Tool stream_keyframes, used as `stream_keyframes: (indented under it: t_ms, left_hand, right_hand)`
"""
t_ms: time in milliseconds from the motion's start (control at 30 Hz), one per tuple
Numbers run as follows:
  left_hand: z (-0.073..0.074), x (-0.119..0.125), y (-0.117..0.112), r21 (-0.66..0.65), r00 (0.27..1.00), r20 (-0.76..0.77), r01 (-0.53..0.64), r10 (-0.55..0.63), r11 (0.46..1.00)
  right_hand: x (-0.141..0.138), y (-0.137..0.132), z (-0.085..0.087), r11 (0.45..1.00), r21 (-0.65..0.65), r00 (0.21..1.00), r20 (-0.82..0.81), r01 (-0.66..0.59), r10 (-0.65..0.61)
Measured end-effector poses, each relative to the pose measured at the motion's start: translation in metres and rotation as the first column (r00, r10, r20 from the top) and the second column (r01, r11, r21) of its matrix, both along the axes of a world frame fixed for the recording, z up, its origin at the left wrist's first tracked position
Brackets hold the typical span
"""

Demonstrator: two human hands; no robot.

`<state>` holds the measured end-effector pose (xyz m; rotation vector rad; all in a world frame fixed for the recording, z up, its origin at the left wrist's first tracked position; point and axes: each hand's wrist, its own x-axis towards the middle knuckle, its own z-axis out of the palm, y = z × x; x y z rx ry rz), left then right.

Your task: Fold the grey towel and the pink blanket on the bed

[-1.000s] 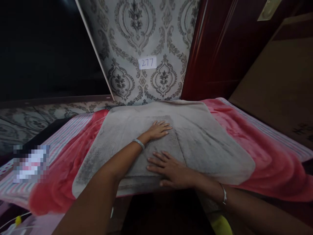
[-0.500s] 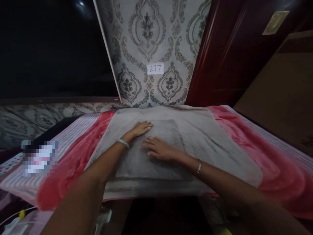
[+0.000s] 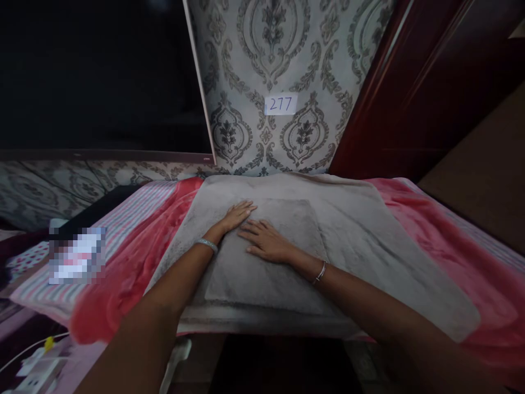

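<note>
The left hand has a wide, pale bracelet; the right hand, a thinner bangle, seemingly silver.

Left hand now farther left on the grey cloth, right hand farther forward.

Dark TV at far left, and on the patterned wall, a label reads 277! Far right, a box fronts red woodwork.

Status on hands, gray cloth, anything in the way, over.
Left hand and right hand: open, palms down on the square gray cloth. Cloth: lying flat atop larger gray fabric. Red fabric: both sides, clear of both hands.
</note>
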<state>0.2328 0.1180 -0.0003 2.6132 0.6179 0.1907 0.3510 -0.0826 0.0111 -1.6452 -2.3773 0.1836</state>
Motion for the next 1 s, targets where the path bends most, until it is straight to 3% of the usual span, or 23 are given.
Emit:
stream_keyframes:
  t_ms: [133,233,433,567,633,700,800,900,1000]
  left_hand:
    - [-0.002,0.000,0.000,0.029,1.000,-0.007,0.003,-0.003,1.000]
    - [-0.003,0.001,-0.001,0.065,1.000,-0.013,-0.006,0.006,0.998]
    - [0.003,0.001,-0.007,0.144,0.998,-0.050,-0.017,0.025,0.989]
    - [0.020,-0.001,-0.020,0.214,0.990,-0.127,-0.040,0.068,0.976]
    - [0.031,0.003,-0.035,0.280,0.987,-0.129,-0.055,0.095,0.958]
    - [0.042,0.015,-0.055,0.332,0.992,-0.103,-0.035,0.073,0.943]
    - [0.050,0.042,-0.088,0.332,0.992,-0.095,0.105,-0.078,0.937]
    - [0.046,0.068,-0.112,0.306,0.977,-0.133,0.202,-0.168,0.930]
    - [0.035,0.081,-0.121,0.329,0.977,-0.167,0.182,-0.133,0.926]
  right_hand:
    - [-0.005,0.002,0.006,0.999,-0.046,0.999,0.032,-0.009,0.010]
    - [-0.020,-0.012,0.008,0.991,-0.109,0.995,0.038,-0.082,0.087]
    - [-0.069,-0.082,0.015,0.918,-0.186,0.936,-0.107,-0.350,0.335]
    - [-0.068,-0.119,0.028,0.893,-0.144,0.885,-0.271,-0.426,0.379]
    - [-0.050,-0.126,0.035,0.932,-0.097,0.893,-0.333,-0.351,0.302]
    - [-0.023,-0.126,0.039,0.982,-0.071,0.936,-0.322,-0.177,0.145]
    - [0.014,-0.121,0.036,0.994,-0.070,0.974,-0.202,0.088,-0.101]
    - [0.030,-0.122,0.023,0.974,-0.110,0.976,-0.070,0.197,-0.205]
    - [0.025,-0.130,0.011,0.968,-0.136,0.977,0.000,0.211,-0.213]
